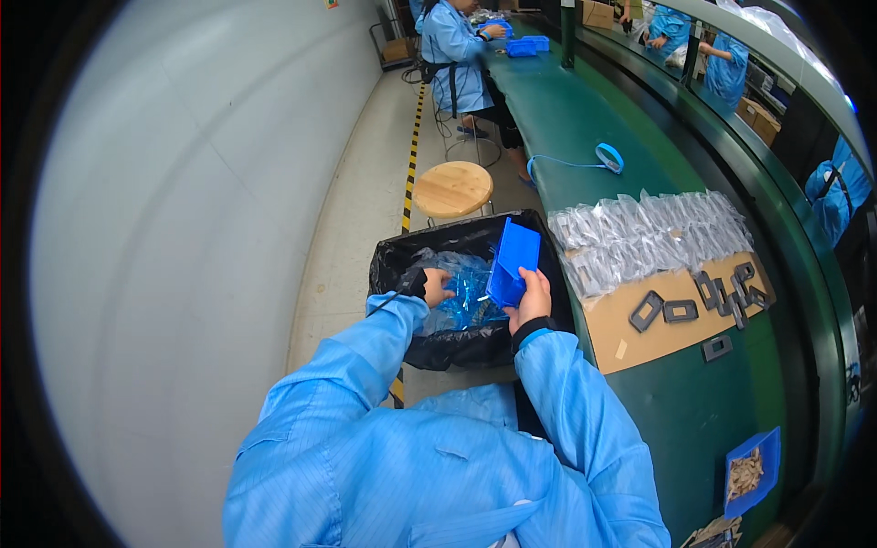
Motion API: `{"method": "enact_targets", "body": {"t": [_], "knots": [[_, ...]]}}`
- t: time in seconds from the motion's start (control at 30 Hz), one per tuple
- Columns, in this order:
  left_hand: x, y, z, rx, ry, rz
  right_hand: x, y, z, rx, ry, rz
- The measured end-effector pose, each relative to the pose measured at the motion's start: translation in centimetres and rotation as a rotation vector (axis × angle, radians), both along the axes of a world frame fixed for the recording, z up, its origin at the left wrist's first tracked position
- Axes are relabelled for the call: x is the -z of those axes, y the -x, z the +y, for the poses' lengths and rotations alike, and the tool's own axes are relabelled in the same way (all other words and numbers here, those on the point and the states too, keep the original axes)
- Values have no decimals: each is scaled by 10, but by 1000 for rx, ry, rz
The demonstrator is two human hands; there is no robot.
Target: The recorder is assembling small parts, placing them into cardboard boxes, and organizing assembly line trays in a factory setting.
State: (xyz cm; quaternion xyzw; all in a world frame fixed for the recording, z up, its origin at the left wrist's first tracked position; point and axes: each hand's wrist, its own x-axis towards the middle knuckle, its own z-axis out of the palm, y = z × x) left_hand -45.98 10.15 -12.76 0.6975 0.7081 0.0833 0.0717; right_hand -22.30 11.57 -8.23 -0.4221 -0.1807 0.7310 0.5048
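Note:
My right hand (533,300) grips the near end of a blue plastic parts box (518,256), which is tilted over the right side of a bin lined with a black bag (475,350). Inside the bin lies a heap of crumpled clear and blue plastic film (468,283). My left hand (437,287) is over the left part of that heap, its fingers and thumb apart. Whether its fingertips touch the film I cannot tell. Dark bands circle both wrists.
On the green workbench (639,416), rows of clear plastic bags (649,233) lie on a cardboard sheet (607,327) with several dark rectangular frames (681,310). A blue box of small tan pieces (749,475) stands nearby. A round stool (453,189) and a seated person (452,59) are beyond the bin.

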Motion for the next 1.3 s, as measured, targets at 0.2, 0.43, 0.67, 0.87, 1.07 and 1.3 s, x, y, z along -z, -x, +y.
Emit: {"method": "enact_targets", "body": {"t": [0.2, 0.43, 0.67, 0.87, 1.07, 1.3], "knots": [[17, 2, 9, -133, -13, -821, -6, -3, -5, 3, 19, 102], [-46, 8, 1, -439, 78, -2166, -5, 0, -12, -22, 72, 21], [-60, -19, -7, -123, -189, -1469, -11, -2, -10, -57, 184, 285], [-116, -63, -15, 560, -264, -184, -4, -2, -16, -183, 141, 418], [-80, -90, -5, 476, -249, -100, -11, -10, -10, -216, 155, 249], [-44, -99, 0, 365, -198, -162, 42, 7, -1, -72, 122, 253]]}}
